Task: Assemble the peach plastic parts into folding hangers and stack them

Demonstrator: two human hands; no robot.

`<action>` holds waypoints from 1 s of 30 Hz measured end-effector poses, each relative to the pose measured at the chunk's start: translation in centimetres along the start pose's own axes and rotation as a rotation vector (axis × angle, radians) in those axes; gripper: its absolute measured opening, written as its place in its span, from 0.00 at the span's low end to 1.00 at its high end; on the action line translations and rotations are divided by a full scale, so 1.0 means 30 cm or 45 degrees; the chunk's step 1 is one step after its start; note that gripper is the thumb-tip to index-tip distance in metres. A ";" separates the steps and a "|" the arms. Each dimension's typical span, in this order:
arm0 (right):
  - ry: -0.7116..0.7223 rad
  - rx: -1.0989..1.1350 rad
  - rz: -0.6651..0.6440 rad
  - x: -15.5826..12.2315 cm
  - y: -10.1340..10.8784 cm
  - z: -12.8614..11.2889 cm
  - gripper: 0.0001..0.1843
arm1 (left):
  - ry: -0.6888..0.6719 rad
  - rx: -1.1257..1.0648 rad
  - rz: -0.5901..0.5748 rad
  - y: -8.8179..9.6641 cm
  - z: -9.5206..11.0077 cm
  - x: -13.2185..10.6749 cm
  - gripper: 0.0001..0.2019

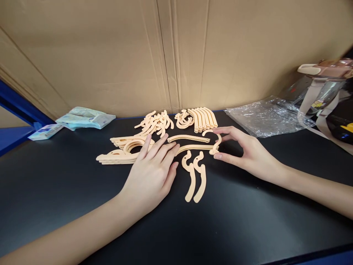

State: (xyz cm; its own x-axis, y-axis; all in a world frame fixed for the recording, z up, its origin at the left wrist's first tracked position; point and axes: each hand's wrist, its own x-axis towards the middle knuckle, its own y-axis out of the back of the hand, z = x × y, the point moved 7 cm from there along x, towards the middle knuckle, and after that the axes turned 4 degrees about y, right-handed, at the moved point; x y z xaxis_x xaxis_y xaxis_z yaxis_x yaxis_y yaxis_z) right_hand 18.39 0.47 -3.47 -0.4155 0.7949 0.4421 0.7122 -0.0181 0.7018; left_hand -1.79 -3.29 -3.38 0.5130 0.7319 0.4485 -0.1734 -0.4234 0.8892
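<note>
My right hand (249,151) pinches a cream plastic hanger hook (219,139) between thumb and fingers, upright at the right end of a curved hanger arm (197,147). My left hand (151,175) lies palm down with fingers stretched out, its fingertips by that arm's left end and over the edge of a stack of hangers (117,159). Whether it presses on the arm is hidden. Another curved arm (189,138) lies just behind. Two short notched hanger pieces (190,182) lie side by side between my hands.
At the back stand a pile of notched pieces (157,123), a cluster of hooks (184,120) and a row of curved arms (204,118). A clear plastic bag (264,116) and a strapped bottle (325,88) are right; wipes packets (85,117) lie left. Cardboard (110,55) walls the back.
</note>
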 end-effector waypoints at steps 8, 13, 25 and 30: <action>-0.046 0.046 -0.032 -0.003 -0.003 -0.003 0.29 | -0.084 0.058 0.053 0.014 0.008 0.017 0.14; -0.021 0.066 -0.057 -0.002 -0.010 -0.013 0.29 | -0.029 0.164 0.020 0.005 0.002 0.025 0.14; 0.039 0.093 -0.049 -0.003 -0.007 -0.021 0.29 | 0.137 -0.051 0.146 0.036 -0.021 0.024 0.09; 0.044 0.109 0.036 -0.003 0.015 -0.024 0.30 | 0.324 -0.651 0.239 0.072 -0.058 0.016 0.07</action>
State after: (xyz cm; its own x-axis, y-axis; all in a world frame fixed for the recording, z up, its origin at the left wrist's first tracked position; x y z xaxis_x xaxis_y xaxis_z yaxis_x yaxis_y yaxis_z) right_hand 18.35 -0.05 -2.81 -0.4130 0.7732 0.4813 0.7692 0.0131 0.6389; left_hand -3.39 -2.90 -1.09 0.2280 0.8011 0.5534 -0.6562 -0.2935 0.6952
